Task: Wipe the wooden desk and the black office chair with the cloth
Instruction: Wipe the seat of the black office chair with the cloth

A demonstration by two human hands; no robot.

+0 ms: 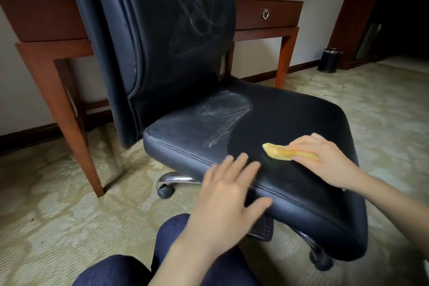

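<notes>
The black office chair fills the middle of the view, its seat facing me, with pale dusty smears on the seat's left half and on the backrest. My right hand holds a folded yellow cloth and presses it onto the seat near its front right. My left hand hovers with straight, spread fingers over the seat's front edge, holding nothing. The wooden desk stands behind the chair against the wall.
A small black bin stands on the patterned carpet at the right, next to a dark wooden cabinet. The chair's chrome base and castor show under the seat. My knees in blue trousers are at the bottom.
</notes>
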